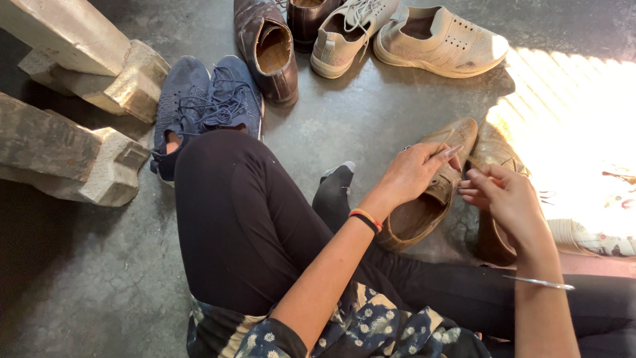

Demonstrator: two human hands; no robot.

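Left hand (416, 174) grips the tan shoe (430, 189) at its buckle strap, right hand (507, 199) pinches the strap end beside it, shoe tilted on the floor (371, 116) — strap looks not yet fastened, its mate (493, 159) waiting alongside.

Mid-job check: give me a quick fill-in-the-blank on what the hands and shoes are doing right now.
1. The left hand rests on a tan leather ____ with a strap.
2. The pair of lace-up mesh sneakers beside the knee is dark ____.
3. The right hand wears a thin ____ bangle at the wrist.

Missing words: shoe; blue; silver
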